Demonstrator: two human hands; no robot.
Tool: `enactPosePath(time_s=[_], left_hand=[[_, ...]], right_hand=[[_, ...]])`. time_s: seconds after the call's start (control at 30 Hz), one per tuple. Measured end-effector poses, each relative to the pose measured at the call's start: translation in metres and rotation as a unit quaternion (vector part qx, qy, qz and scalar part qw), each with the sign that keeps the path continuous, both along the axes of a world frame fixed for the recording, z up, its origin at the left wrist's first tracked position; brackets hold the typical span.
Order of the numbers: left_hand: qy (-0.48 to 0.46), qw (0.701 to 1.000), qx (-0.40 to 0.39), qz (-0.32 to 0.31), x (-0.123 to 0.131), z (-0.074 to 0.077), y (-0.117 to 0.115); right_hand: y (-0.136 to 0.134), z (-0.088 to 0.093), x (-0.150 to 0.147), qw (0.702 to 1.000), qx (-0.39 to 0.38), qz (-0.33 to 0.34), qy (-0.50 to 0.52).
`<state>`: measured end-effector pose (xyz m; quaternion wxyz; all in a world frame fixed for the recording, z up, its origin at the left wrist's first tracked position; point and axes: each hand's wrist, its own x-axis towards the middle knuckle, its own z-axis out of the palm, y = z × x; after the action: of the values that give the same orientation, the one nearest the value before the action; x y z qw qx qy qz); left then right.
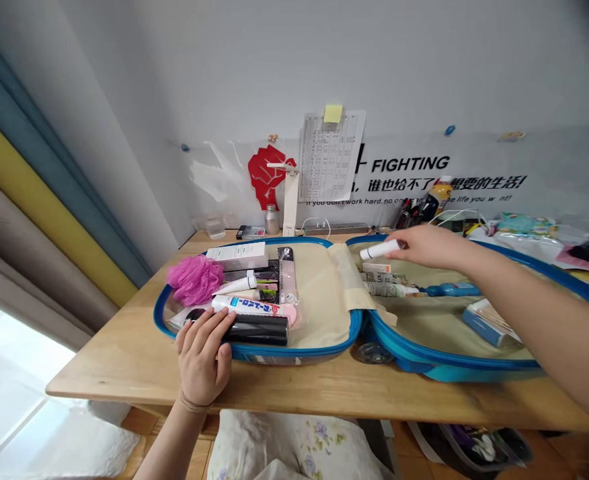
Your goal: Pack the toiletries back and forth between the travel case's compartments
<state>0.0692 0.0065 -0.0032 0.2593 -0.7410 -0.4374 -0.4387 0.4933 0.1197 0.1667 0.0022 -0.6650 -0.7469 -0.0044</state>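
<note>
An open blue suitcase (254,349) with beige lining lies flat on a wooden table (124,363). My left hand (202,357) rests on its near left rim, fingers spread flat, touching a black cylinder (257,329). Beside that lie a white and pink tube (254,307), a pink bath pouf (195,279) and a white box (237,256). My right hand (424,245) reaches over the right half and holds a small white tube (380,250) above several other tubes (387,283). A blue toothbrush (449,290) and a blue and white box (489,321) lie in the right half.
Against the wall at the back stand a small silver bottle (271,219), a white lamp post (290,200), a power strip (337,229) and a cluster of bottles (424,207). Papers and posters hang on the wall. Curtains fall at the left. A floral cushion (294,447) sits below the table edge.
</note>
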Motion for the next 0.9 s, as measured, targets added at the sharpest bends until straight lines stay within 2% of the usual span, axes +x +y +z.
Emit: enactPosePath(time_s=[0.1, 0.17, 0.33, 0.43, 0.53, 0.7, 0.8, 0.9], left_hand=[[0.001, 1.000, -0.006, 0.003, 0.000, -0.001, 0.000], [-0.001, 1.000, -0.007, 0.004, 0.000, 0.000, -0.001], [0.000, 1.000, -0.009, 0.007, 0.001, 0.000, -0.002], [0.003, 1.000, -0.010, 0.008, 0.001, 0.000, -0.002], [0.000, 1.000, -0.012, 0.007, 0.001, 0.000, -0.002], [-0.005, 1.000, -0.016, 0.006, 0.002, 0.000, -0.002], [-0.009, 1.000, -0.015, 0.007, 0.002, 0.001, -0.002], [-0.008, 1.000, -0.010, 0.004, 0.002, 0.001, -0.002]], right_hand=[[0.006, 0.017, -0.048, 0.991, 0.064, 0.040, 0.114], [0.012, 0.015, -0.094, 0.981, 0.054, 0.084, 0.164], [0.032, -0.023, -0.208, 0.969, -0.014, 0.172, 0.175], [0.039, -0.046, -0.252, 0.964, -0.030, 0.199, 0.173], [0.040, -0.060, -0.272, 0.963, -0.035, 0.208, 0.170], [0.037, -0.071, -0.274, 0.964, -0.030, 0.205, 0.167], [0.035, -0.072, -0.272, 0.961, -0.025, 0.218, 0.166], [0.034, -0.062, -0.267, 0.955, -0.026, 0.240, 0.171]])
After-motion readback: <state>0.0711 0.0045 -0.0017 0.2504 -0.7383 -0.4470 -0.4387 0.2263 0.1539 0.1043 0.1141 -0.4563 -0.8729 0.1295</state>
